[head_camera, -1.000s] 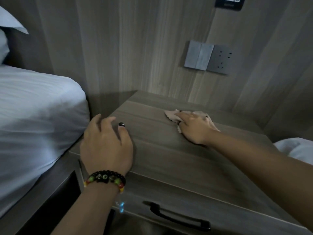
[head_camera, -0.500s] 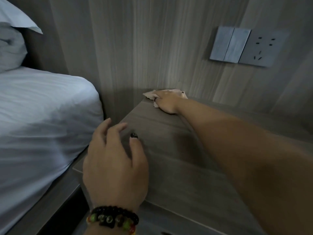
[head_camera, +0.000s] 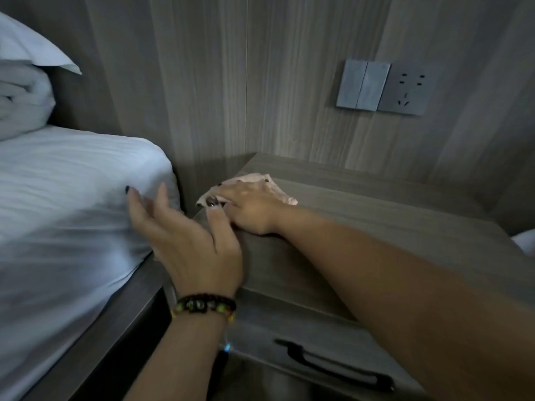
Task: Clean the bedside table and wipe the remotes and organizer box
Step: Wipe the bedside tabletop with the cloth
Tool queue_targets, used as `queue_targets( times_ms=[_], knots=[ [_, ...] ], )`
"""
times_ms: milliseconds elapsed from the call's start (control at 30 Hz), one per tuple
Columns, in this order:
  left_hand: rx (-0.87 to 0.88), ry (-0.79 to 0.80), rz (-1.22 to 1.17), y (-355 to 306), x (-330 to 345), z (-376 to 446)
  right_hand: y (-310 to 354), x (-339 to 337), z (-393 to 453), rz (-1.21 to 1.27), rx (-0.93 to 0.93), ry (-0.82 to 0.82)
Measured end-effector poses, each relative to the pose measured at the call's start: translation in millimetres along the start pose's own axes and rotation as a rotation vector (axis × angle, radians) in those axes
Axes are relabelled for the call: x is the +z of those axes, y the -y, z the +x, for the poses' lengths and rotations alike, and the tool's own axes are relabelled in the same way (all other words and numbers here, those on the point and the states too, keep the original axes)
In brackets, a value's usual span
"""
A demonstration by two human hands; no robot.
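- While the right hand presses flat on the cloth, the crumpled rag lies at the table's left rear edge, long axis running left to right.
- Left hand, fingers spread and holding nothing, hovers over the table's left edge beside the bed.
- Wood-grain wall panels carry a switch and socket; a drawer handle shows below.

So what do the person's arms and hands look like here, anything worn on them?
Both forearms are bare, with no sleeves in view. The left hand has a beaded bracelet at the wrist: dark beads mixed with green, yellow and red ones. Fingernails on both hands are painted dark. The right hand shows no ring or band that I can make out.
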State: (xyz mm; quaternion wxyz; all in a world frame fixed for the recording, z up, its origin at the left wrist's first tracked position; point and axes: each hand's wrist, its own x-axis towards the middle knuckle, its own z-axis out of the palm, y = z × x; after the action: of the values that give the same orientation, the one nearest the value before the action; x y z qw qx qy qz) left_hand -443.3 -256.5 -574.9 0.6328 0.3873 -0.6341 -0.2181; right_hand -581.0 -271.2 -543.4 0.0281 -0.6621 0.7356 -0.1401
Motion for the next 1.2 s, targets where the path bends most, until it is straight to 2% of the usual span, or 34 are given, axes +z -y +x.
queue_targets(
  times_ms=[67, 167, 267, 400, 500, 633, 800, 933, 1067, 1200],
  knots=[
    [0.018, -0.077, -0.051, 2.2, -7.8, 16.6, 25.5, 6.1, -20.6, -0.046, -0.040, -0.021],
    [0.025, -0.157, 0.003, 7.6, -20.0, 34.6, 55.6, 10.8, -39.7, -0.069, -0.018, 0.032],
    [-0.049, -0.150, 0.004, 1.0, -26.0, 33.9, 82.0, 11.4, -63.6, -0.076, -0.035, 0.038],
    [-0.025, -0.090, -0.094, -24.8, -25.7, 13.8, 85.4, 6.7, -110.9, -0.181, 0.006, 0.058],
    [-0.003, 0.041, -0.155, -42.1, -22.7, -5.6, 66.0, -4.7, -161.2, -0.162, 0.051, -0.039],
    [0.078, 0.305, -0.170, -60.6, -14.1, -32.0, 28.7, -18.7, -242.1, -0.165, 0.251, 0.001],
    [0.234, 0.599, -0.058, -75.7, -6.7, -62.4, -23.2, -41.6, -342.0, -0.208, 0.492, -0.076],
    [0.372, 0.758, 0.090, -80.1, -0.9, -78.4, -19.0, -40.9, -362.6, -0.227, 0.663, -0.166],
    [0.467, 0.840, 0.281, -78.0, 6.5, -86.3, -5.0, -33.5, -364.7, -0.257, 0.602, -0.093],
    [0.460, 0.874, 0.307, -77.9, 7.9, -84.4, -46.1, -53.6, -379.5, -0.135, 0.516, -0.149]
  ],
)
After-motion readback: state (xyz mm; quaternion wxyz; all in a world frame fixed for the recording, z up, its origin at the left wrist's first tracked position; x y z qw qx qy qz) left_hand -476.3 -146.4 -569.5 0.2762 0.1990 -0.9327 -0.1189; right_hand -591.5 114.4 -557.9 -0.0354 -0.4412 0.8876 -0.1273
